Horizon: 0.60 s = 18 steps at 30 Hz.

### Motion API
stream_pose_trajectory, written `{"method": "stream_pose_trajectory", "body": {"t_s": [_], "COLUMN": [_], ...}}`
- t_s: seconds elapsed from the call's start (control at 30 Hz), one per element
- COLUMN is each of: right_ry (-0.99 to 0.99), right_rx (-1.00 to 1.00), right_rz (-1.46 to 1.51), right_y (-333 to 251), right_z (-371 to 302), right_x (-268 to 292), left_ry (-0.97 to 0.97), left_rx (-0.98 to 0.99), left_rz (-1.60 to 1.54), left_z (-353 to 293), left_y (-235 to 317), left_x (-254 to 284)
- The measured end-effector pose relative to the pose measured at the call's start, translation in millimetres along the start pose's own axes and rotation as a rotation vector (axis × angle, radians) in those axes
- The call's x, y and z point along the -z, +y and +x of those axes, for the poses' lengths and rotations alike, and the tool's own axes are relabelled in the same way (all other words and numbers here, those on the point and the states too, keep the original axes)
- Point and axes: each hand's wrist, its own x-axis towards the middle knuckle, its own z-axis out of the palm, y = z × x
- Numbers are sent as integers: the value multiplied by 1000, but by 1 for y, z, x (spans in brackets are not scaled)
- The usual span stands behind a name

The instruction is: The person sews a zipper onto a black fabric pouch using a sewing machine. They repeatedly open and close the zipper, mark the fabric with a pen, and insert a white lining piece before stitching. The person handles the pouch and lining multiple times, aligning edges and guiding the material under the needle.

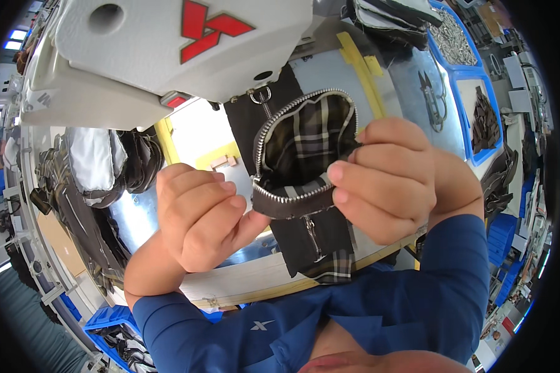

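A small dark pouch (308,140) with a silver zipper around its mouth gapes open, showing a plaid lining. Its right side is pinched between the thumb and fingers of my right hand (389,177). At its lower left corner, my left hand (202,214) has curled fingers, with the thumb against the edge and its tip partly hidden by the pouch. Beneath the pouch runs a dark fabric strip (286,84) with a metal D-ring (261,95). Toward me hangs a dark piece with a short zipper (314,239) and a plaid end (334,267).
A big white machine head (137,56) overhangs the far left. Stacked dark fabric pieces (84,205) lie left. At right are thread snips (434,102), a blue bin of metal parts (454,37) and a blue bin of dark pieces (501,118). Yellow tape (364,74) marks the table.
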Motion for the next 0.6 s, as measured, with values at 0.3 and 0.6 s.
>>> {"method": "stream_pose_trajectory", "body": {"t_s": [0.3,0.6], "right_ry": [-192,24], "right_rx": [-98,26], "right_rz": [-15,4], "right_y": [-12,-5], "right_z": [3,-1], "right_x": [18,1], "left_ry": [4,23], "left_rx": [4,-44], "left_rz": [-24,-83], "left_z": [0,-1], "left_y": [3,6], "left_x": [5,11]}}
